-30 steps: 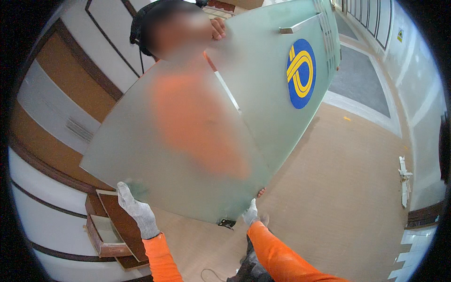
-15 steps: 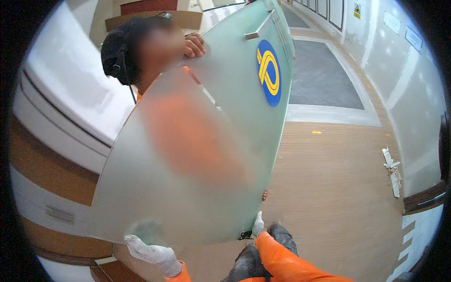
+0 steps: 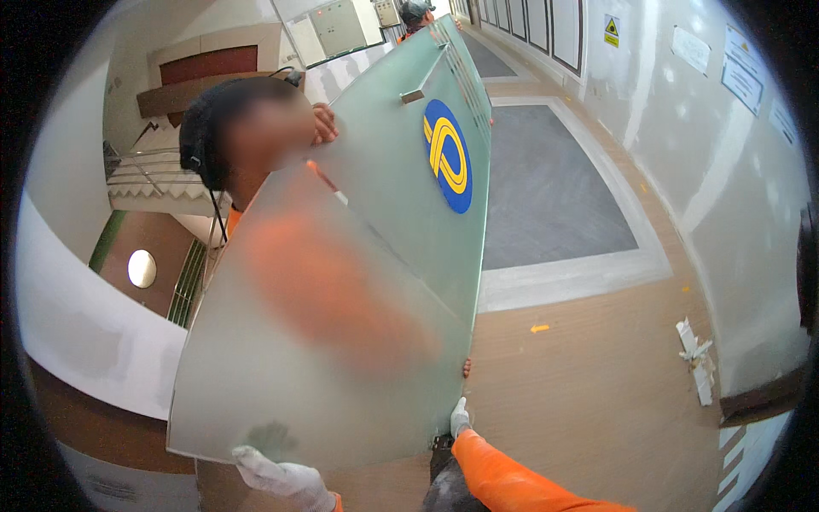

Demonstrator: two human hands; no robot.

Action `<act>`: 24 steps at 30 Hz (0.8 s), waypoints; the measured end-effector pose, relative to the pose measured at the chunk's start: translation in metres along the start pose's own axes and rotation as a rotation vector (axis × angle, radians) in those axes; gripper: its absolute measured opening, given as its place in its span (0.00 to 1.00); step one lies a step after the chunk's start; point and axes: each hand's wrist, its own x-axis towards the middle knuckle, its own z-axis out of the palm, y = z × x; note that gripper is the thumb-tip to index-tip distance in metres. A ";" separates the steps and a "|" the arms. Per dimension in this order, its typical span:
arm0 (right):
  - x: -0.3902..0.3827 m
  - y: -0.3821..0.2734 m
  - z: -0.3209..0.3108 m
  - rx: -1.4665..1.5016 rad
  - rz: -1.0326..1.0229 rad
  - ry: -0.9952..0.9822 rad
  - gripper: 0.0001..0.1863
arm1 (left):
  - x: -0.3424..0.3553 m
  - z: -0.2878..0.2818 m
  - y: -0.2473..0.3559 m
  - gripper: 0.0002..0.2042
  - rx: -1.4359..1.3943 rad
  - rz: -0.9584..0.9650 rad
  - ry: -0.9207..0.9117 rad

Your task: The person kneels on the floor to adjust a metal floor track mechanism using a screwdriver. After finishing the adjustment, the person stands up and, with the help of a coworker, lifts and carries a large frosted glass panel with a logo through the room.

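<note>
A large frosted glass door panel (image 3: 384, 256) is carried tilted in front of me, with a blue and yellow round emblem (image 3: 447, 157) and a metal handle (image 3: 424, 77) towards its far end. My left hand (image 3: 281, 480), in a white glove, grips its near lower edge; the fingers lie partly behind the glass. On the right edge, my right hand (image 3: 461, 418), gloved too, holds close to a dark metal fitting (image 3: 441, 442) at the corner. A co-worker in orange stands behind the panel, one bare hand (image 3: 324, 125) on its upper edge and fingertips (image 3: 467, 368) on the right edge.
Another person in a cap (image 3: 416, 12) is at the far end of the panel. Along the right runs a patched wall (image 3: 657, 162) with signs. White debris (image 3: 696, 363) lies on the wood-look floor (image 3: 589, 384) beside it. A low white wall (image 3: 94, 324) borders the left.
The panel and its carriers have shifted left in view. More of the hall on the left and the second person at the far end now show. Both my hands keep their hold.
</note>
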 end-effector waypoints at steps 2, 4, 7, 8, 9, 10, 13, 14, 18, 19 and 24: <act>0.018 -0.026 -0.010 -0.069 -0.011 0.025 0.47 | -0.023 0.028 -0.010 0.22 0.271 0.100 0.016; 0.038 -0.055 -0.013 -0.125 -0.022 0.057 0.47 | -0.039 0.059 -0.014 0.23 0.195 0.070 0.005; 0.070 -0.092 -0.011 -0.197 -0.017 0.102 0.47 | -0.056 0.102 0.000 0.22 0.355 0.295 0.072; 0.080 -0.100 -0.008 -0.233 -0.017 0.131 0.47 | -0.058 0.112 0.007 0.22 0.372 0.276 0.064; 0.089 -0.104 -0.001 -0.260 -0.008 0.150 0.48 | -0.055 0.118 0.012 0.21 0.461 0.301 0.092; 0.099 -0.111 0.001 -0.321 0.023 0.185 0.48 | -0.052 0.125 0.019 0.21 0.435 0.275 0.051; 0.124 -0.127 -0.002 -0.237 -0.011 0.098 0.51 | -0.043 0.158 0.056 0.21 0.482 0.299 0.044; 0.130 -0.130 -0.005 -0.239 0.005 0.110 0.52 | -0.031 0.166 0.063 0.20 0.487 0.326 0.035; 0.148 -0.150 -0.010 -0.341 -0.006 0.019 0.52 | -0.003 0.194 0.111 0.20 0.424 0.404 0.122; 0.151 -0.153 -0.009 -0.373 -0.003 0.001 0.52 | -0.001 0.197 0.118 0.19 0.532 0.378 0.069; 0.173 -0.168 0.014 -0.419 -0.019 -0.037 0.51 | -0.010 0.244 0.104 0.17 0.114 -0.134 0.109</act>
